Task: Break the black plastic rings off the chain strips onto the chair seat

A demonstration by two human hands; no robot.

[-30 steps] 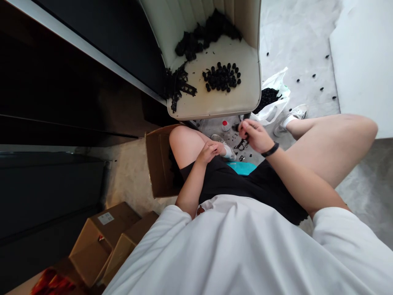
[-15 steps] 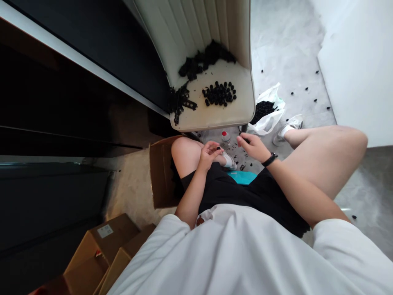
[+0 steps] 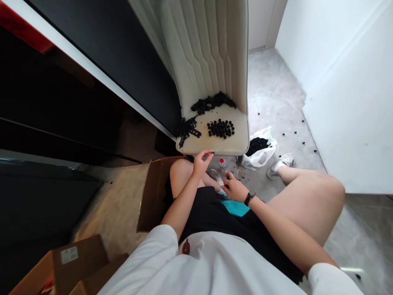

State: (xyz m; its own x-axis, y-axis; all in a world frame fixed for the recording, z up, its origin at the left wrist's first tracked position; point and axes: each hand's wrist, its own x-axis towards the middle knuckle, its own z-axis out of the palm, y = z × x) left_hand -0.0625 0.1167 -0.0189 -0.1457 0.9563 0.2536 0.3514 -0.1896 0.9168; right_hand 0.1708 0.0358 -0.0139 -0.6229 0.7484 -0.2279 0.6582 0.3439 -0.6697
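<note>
My left hand (image 3: 201,163) is just in front of the chair seat's front edge, thumb and fingers pinched on a small round black piece (image 3: 212,152). Lower and to the right, my right hand (image 3: 236,189) hovers over the gap between my legs with its fingers curled inward. Something dark shows at its fingertips, too small to make out. On the cream chair seat (image 3: 211,146) lies a cluster of small black round pieces (image 3: 221,128). Torn black scraps (image 3: 213,102) lie along the backrest, and black lattice-like strips (image 3: 188,129) at the left.
A white plastic bag (image 3: 264,157) full of black pieces stands on the floor right of the chair. A red-capped bottle (image 3: 222,164) is below the seat. An open cardboard box (image 3: 150,196) is by my left leg. Several black pieces dot the floor; a dark cabinet borders the left.
The view has tilted up. My left hand has moved forward to the seat edge, keeping its black piece. My right hand has drawn back and left, lower than the left.
</note>
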